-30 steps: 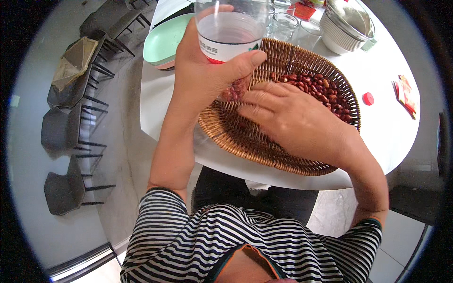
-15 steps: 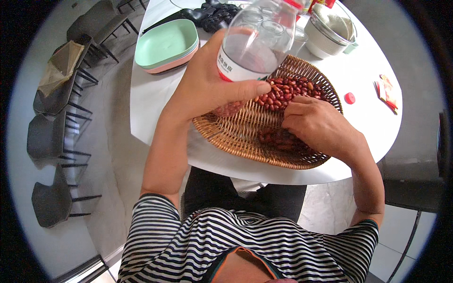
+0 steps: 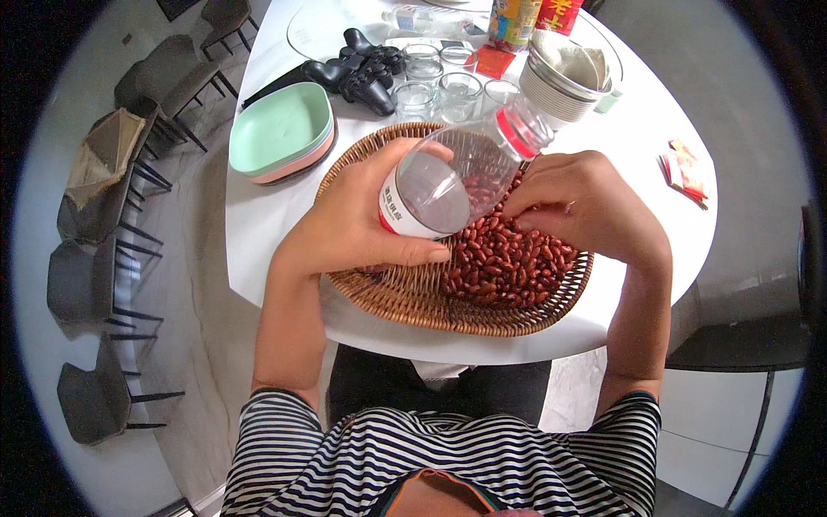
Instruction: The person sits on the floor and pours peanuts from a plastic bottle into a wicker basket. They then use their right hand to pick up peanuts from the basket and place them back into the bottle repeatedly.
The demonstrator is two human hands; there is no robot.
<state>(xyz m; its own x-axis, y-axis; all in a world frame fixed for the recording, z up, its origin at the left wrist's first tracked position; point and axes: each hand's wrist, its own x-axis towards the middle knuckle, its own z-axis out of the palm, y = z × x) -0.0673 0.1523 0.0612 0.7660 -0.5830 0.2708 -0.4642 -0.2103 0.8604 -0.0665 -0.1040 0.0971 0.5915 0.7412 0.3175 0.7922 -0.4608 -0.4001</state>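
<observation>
A clear plastic bottle [image 3: 461, 168] with a white label and a red neck ring is gripped in my left hand [image 3: 349, 211]. It tilts over a woven basket [image 3: 388, 297], its uncapped mouth pointing up and to the right. Red-skinned peanuts [image 3: 508, 267] lie heaped in the basket's right half, and some show through the bottle's wall. My right hand [image 3: 594, 207] is over the heap just below the bottle's mouth, fingers curled together. What sits inside those fingers is hidden.
Behind the basket stand several drinking glasses [image 3: 459, 93], black game controllers [image 3: 366, 73] and a stack of white bowls with a strainer [image 3: 564, 82]. Green and pink trays [image 3: 280, 129] are at the left. Red packets [image 3: 687, 172] lie at the table's right edge.
The bottle has come down and nearer, its mouth tilting to the right. My right hand has risen toward the mouth. More peanuts now show at the basket's near right; the red cap is out of sight.
</observation>
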